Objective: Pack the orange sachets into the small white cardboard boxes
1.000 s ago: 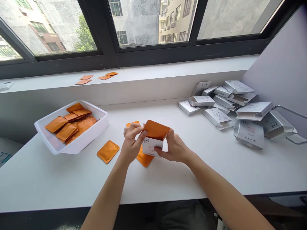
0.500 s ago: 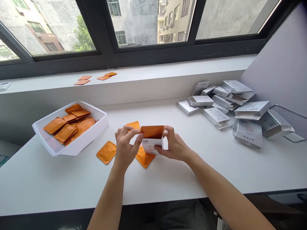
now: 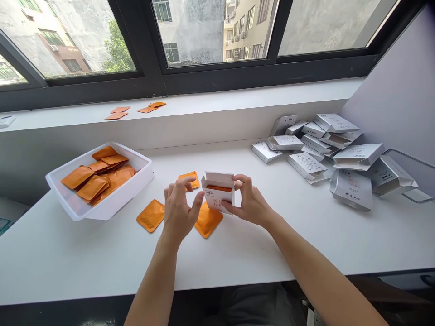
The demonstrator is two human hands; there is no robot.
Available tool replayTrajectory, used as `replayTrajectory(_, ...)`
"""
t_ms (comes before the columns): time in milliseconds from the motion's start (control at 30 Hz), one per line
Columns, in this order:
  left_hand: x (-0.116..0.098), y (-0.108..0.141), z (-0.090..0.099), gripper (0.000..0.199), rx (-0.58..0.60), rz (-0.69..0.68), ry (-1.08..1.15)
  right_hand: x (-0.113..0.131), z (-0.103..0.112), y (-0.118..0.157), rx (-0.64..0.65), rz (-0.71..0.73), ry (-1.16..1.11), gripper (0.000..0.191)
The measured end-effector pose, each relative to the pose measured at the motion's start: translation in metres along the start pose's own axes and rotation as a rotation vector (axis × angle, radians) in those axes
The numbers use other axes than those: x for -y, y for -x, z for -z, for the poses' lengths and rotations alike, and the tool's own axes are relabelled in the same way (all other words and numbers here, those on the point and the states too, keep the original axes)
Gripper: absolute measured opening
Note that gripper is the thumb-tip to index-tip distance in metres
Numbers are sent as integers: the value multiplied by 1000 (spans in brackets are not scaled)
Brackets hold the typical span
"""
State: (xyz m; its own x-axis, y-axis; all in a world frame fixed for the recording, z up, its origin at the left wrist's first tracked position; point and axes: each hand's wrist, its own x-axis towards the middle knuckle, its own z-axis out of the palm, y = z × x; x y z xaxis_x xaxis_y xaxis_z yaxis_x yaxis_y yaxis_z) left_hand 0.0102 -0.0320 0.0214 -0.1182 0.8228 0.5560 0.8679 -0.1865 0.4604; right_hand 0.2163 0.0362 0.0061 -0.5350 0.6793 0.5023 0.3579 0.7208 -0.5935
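Observation:
A small white printed box is tipped toward me, its top flap up. My right hand grips it at its right side, thumb on the front. Inside its mouth sits an orange sachet, only the upper edge showing. Just left of the box, my left hand is empty, with thumb and index finger apart. Under and around the hands lie three loose packets: one orange sachet below the box, a second sachet to the left, and a third sachet behind my left hand, partly covered.
On the left stands a white plastic bin heaped with orange sachets. A pile of white boxes, several with open ends, lies at the back right by a metal wire frame. Flat orange pieces rest on the windowsill.
The orange sachet has gone down into the box, leaving only its edge visible. My left hand has let go of it and opened. The box has tilted slightly and risen.

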Motion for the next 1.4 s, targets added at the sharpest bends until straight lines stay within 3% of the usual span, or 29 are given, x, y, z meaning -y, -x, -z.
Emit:
replayTrajectory(100,11,-2,3,17,28,58,-117,-5,9,-2,-192,-81,-27,58)
replayTrajectory(200,19,0,7,23,312,61,-173,-12,15,-4,-399,-181,64,60)
replayTrajectory(300,16,9,7,38,561,66,-169,-14,12,-5,-346,-159,175,56)
replayTrajectory(400,8,20,4,51,615,93,-225,-13,7,-4,-249,-104,194,53)
replayTrajectory(500,10,23,6,39,634,121,-150,-12,7,-4,-233,-87,129,56)
replayTrajectory(600,22,20,17,19,539,218,49,-12,7,-3,-134,30,120,50)
replayTrajectory(700,28,14,29,20,248,310,344,-11,5,-2,-47,89,110,46)
replayTrajectory(767,20,8,29,21,103,299,548,-10,2,-2,-16,99,95,47)
replayTrajectory(833,4,1,21,18,31,258,647,-9,-3,-1,11,123,101,48)
replayTrajectory(900,-12,-7,8,15,-5,229,577,-9,-7,-1,39,140,91,48)
replayTrajectory(1000,-24,-14,-8,8,-46,165,291,-8,-11,0,69,105,33,47)
replayTrajectory(1167,-13,-10,-11,8,-66,38,-50,-7,-11,1,57,44,17,50)
replayTrajectory(1300,-6,-7,-4,19,73,78,-46,-8,-12,2,60,-5,-13,53)
replayTrajectory(1400,-9,-8,-1,24,31,55,-21,-9,-12,2,69,-48,-34,53)
